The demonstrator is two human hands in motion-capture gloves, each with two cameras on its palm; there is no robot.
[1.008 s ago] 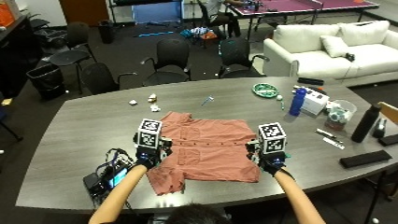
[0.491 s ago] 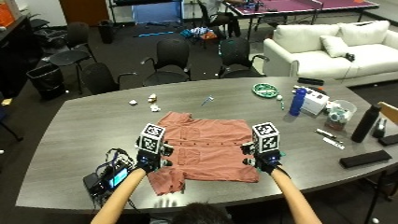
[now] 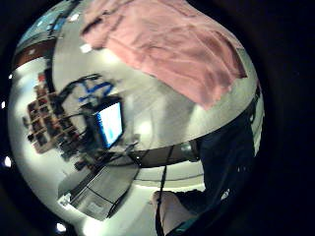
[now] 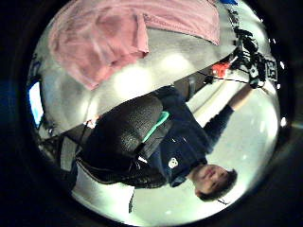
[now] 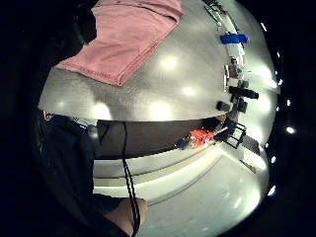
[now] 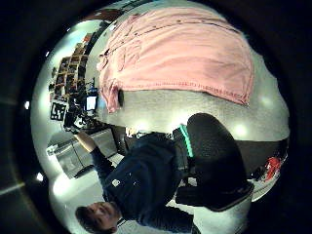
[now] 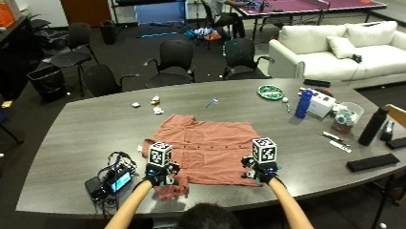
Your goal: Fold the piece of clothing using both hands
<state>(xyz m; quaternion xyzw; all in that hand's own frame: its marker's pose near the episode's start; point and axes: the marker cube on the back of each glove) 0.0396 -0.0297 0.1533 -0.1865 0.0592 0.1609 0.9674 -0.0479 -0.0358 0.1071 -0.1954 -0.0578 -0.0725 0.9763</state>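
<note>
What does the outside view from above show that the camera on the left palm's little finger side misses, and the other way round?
Only the outside view shows both gloved hands, left hand and right hand, at the near corners of the shirt, plus the blue bottle, green plate and white sofa. Only the palm view shows the floor under the table edge and the person's leg. Both show the pink shirt on the grey table and the lit-screen device beside it.

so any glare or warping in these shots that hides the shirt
Outside view: even light, the shirt undistorted on the table. Right little finger side palm view: bright glare spots on the bare tabletop, none on the shirt. All palm views: strongly curved, with black surrounds.
</note>
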